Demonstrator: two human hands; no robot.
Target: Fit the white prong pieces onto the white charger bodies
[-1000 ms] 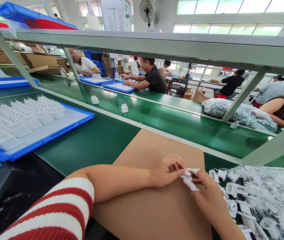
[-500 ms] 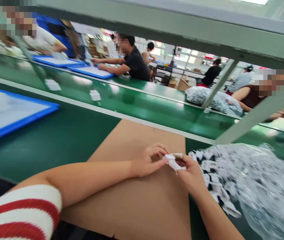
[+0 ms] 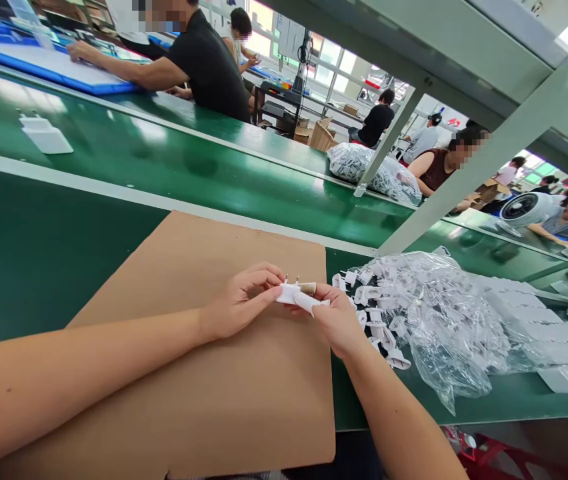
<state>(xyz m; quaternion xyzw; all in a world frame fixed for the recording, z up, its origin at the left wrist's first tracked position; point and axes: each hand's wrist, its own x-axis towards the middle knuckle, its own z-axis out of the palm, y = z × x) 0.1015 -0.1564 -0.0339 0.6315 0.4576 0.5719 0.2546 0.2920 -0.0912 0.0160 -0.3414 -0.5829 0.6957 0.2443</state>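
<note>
Over a sheet of brown cardboard [image 3: 224,380], a small white two-pin plug [image 3: 288,293] sits between my two hands, its metal pins pointing up and away. My left hand [image 3: 244,300] pinches its left side with thumb and fingertips. From the right, my right hand [image 3: 341,323] grips it, with white wrapping on the thumb and a beige cover on a finger. Part of the plug is hidden behind the fingers. Just beyond my right hand lie several loose white plug parts [image 3: 377,323], beside a clear plastic bag [image 3: 444,320] full of similar pieces.
Rows of white parts [image 3: 554,333] lie right of the bag. Across the green conveyor belt [image 3: 204,173], where a white plug [image 3: 47,135] rests, other people work. A slanted metal post [image 3: 464,173] rises at the right, under an overhead beam. A red stool [image 3: 504,460] shows below.
The view has swung right and dropped slightly, so the scene shifts left. The blue-edged tray at near left is out of view. Both hands keep hold of the plug, whose pins now show.
</note>
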